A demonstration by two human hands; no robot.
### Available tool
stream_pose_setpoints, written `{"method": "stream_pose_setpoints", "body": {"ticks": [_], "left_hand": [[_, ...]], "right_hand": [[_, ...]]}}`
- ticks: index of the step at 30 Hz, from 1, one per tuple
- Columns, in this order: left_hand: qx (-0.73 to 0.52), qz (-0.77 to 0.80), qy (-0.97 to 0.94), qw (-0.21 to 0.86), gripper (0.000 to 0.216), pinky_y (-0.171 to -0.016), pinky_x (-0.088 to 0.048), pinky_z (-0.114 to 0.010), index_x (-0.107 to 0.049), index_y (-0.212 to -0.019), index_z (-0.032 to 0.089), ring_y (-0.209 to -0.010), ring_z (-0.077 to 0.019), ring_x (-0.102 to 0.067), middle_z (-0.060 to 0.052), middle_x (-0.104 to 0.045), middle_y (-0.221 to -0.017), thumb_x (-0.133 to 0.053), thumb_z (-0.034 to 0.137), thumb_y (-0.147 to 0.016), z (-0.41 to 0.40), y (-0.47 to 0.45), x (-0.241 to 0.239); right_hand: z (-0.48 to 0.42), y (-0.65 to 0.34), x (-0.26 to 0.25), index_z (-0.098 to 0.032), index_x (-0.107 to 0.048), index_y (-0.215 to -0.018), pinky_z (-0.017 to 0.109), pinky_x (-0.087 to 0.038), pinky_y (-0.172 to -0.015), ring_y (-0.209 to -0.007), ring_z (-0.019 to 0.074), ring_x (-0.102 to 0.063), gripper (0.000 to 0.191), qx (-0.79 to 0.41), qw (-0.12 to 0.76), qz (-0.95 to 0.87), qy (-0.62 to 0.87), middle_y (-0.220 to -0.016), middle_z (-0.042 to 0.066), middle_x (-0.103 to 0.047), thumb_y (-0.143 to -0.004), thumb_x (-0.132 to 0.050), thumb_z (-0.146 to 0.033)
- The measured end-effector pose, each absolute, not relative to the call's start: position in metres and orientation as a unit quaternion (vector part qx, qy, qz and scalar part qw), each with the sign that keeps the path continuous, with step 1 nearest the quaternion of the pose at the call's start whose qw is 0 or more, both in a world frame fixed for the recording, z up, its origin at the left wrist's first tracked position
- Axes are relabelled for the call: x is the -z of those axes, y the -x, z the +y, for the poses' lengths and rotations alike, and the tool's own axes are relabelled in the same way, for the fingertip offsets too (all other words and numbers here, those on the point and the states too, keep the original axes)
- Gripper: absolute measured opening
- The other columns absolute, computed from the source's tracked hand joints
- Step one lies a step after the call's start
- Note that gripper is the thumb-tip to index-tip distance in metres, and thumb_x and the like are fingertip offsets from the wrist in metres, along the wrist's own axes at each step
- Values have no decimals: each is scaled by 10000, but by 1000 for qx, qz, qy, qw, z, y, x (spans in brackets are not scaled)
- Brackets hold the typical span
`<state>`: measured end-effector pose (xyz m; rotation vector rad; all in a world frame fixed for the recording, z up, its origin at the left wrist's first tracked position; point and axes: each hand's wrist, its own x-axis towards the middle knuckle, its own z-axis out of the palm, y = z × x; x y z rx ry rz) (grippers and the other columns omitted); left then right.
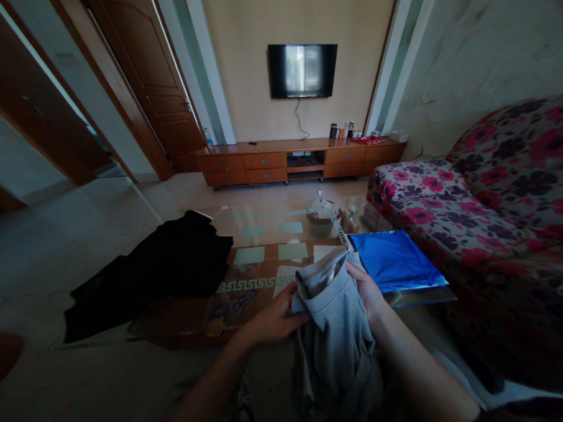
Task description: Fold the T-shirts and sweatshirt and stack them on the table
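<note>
A grey garment (335, 320) hangs in front of me above the near edge of the glass table, its banded opening at the top and loose folds falling below. My left hand (279, 314) grips the left side of that opening, with the fingertips partly hidden in the cloth. On the opposite side, my right hand (368, 293) holds the garment's edge with its thumb on top. Black clothing (157, 266) lies spread over the table's left end. To the right of my hands rests a folded blue cloth item (393, 259), in what looks like a clear wrapper.
The glass coffee table (258, 221) has a patterned border and a lower shelf. A floral sofa (486, 208) stands along the right. Across the room, a low wooden cabinet (265, 160) carries bottles and cans (341, 132) below a wall television (303, 71).
</note>
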<state>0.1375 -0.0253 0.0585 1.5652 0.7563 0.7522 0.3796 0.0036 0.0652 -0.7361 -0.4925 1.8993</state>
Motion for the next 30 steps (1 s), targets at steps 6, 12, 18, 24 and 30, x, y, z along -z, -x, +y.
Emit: {"method": "stream_pose_setpoints", "body": {"ticks": [6, 12, 18, 24, 30], "left_hand": [[-411, 401, -534, 621, 402, -772, -541, -331, -750, -1024, 178, -851, -253, -680, -60, -740, -900, -817, 477, -764, -17, -113, -69], [-565, 458, -388, 566, 442, -628, -495, -261, -752, -899, 145, -676, -176, -632, -44, -716, -784, -869, 516, -688, -1, -66, -81], [-580, 476, -414, 515, 422, -665, -499, -283, -774, -915, 143, -714, -204, -652, -60, -735, -809, -838, 512, -721, 2, -29, -87], [-613, 472, -432, 463, 358, -674, -482, -285, -765, -918, 157, -709, -194, -635, -42, -722, -811, -821, 461, -737, 5, -16, -90], [-594, 510, -492, 381, 312, -645, -437, -266, -717, -916, 178, -718, -178, -585, -17, -665, -809, -724, 478, -831, 8, -19, -91]], "right_hand": [[8, -394, -77, -214, -736, -1049, 507, -545, -1025, -1098, 319, -725, 281, -780, 512, -176, 315, -939, 69, -805, -888, -642, -425], [9, -417, -91, -258, -727, -1105, 480, -531, -1056, -1147, 323, -703, 313, -730, 552, -222, 337, -1021, 46, -802, -859, -710, -451], [4, -416, -93, -252, -715, -1151, 459, -568, -1001, -1073, 320, -733, 415, -659, 580, -274, 392, -1033, 38, -800, -784, -811, -420], [7, -420, -91, -226, -737, -1054, 446, -582, -899, -953, 322, -754, 434, -598, 596, -333, 420, -974, 50, -803, -699, -888, -425], [11, -430, -82, -211, -754, -956, 370, -564, -776, -814, 262, -731, 391, -520, 614, -389, 448, -900, 49, -791, -701, -889, -474]]}}
